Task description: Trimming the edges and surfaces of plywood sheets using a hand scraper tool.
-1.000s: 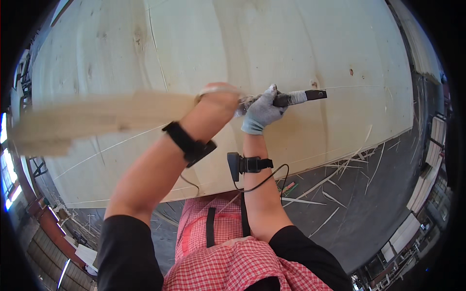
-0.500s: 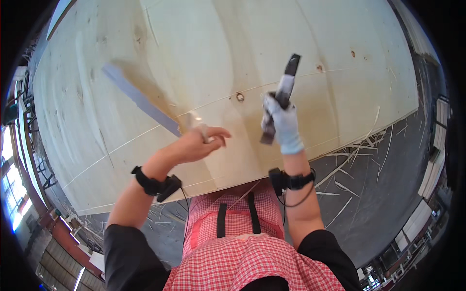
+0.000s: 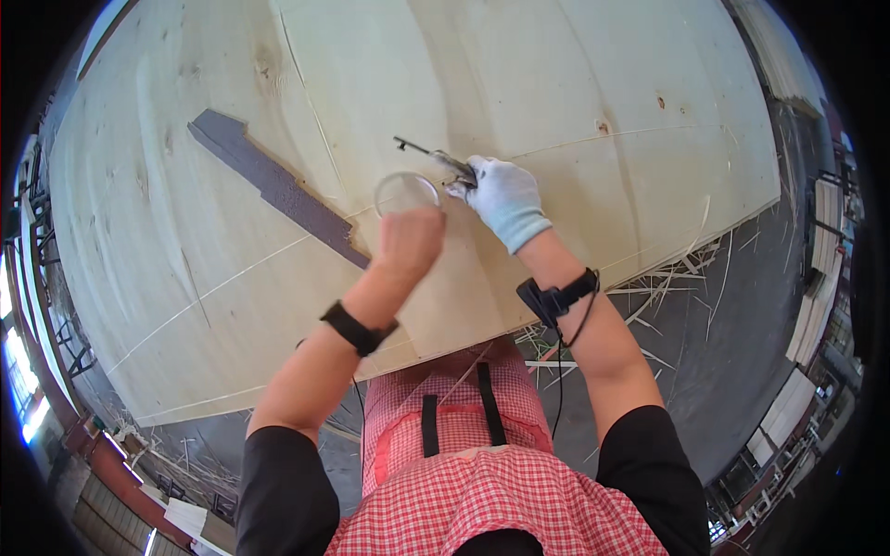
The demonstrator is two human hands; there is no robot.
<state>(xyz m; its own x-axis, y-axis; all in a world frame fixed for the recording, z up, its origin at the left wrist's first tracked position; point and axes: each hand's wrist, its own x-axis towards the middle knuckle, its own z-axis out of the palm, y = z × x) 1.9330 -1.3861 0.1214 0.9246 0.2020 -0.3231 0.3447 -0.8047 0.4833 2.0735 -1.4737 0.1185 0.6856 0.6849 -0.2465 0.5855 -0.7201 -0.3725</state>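
Note:
My bare left hand (image 3: pixel 414 239), slightly blurred, is closed at the lower edge of a pale, see-through ring (image 3: pixel 408 176) that looks like a roll of tape. My right hand (image 3: pixel 505 192), in a white glove, grips a dark and silvery hand tool (image 3: pixel 454 165). A thin dark bar with a small prong at its tip sticks out of the tool toward the upper left; its exact kind I cannot make out. The ring and the tool are close together above a large pale plywood sheet (image 3: pixel 519 102). Left of my hands, a dark brown strip (image 3: pixel 278 190) with ragged edges lies slantwise on the sheet.
Splinters and thin wood offcuts (image 3: pixel 667 273) lie along the sheet's near right edge and on the grey floor (image 3: pixel 732 352). Stacked boards (image 3: pixel 816 278) stand at the far right. Black bands with cables sit on both my wrists.
My left hand has risen and turned, and the ring now shows plainly. My right hand has moved left and tipped the tool from nearly upright to pointing upper left.

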